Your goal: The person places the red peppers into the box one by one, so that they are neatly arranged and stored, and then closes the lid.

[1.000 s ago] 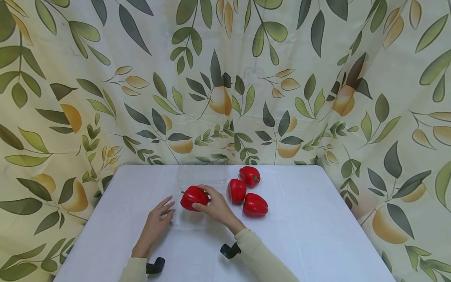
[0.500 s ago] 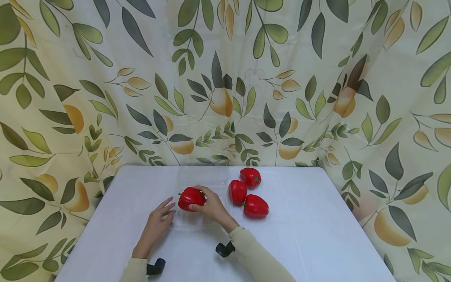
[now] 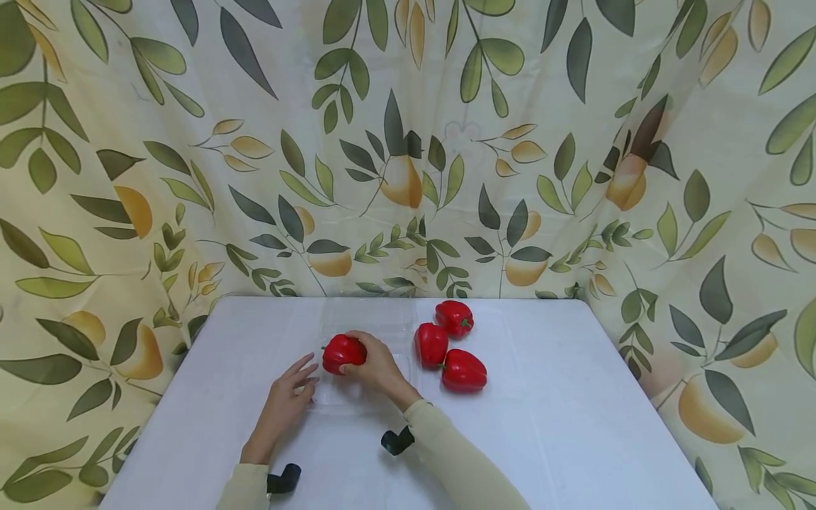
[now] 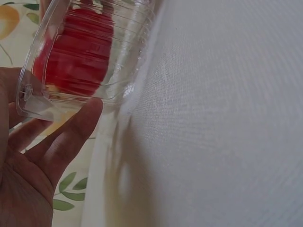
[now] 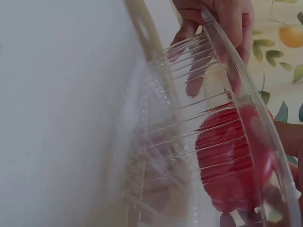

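Observation:
A red bell pepper (image 3: 343, 355) is gripped in my right hand (image 3: 377, 365), over the left part of a clear plastic box (image 3: 366, 409). Thumb and fingers lie on its near and far sides, and its stem points left. My left hand (image 3: 290, 397) is at the box's left end. In the left wrist view, one fingertip touches the ribbed outer wall of the box (image 4: 124, 92) and other fingers of the left hand (image 4: 52, 156) lie about the rim. Through the plastic, the pepper (image 4: 80, 52) shows red. The right wrist view shows the pepper (image 5: 229, 161) behind the box's wall.
To the right of the box lie three more red bell peppers: one at the back (image 3: 455, 318), one in the middle (image 3: 431, 345) and one in front (image 3: 464, 370). The box's clear lid (image 3: 366, 314) lies open behind it. A leaf-patterned curtain (image 3: 408, 177) hangs behind the white table (image 3: 542, 439).
My right hand has carried the pepper a little to the left over the box. The left hand has stayed at the box's left end, and the other peppers lie as before.

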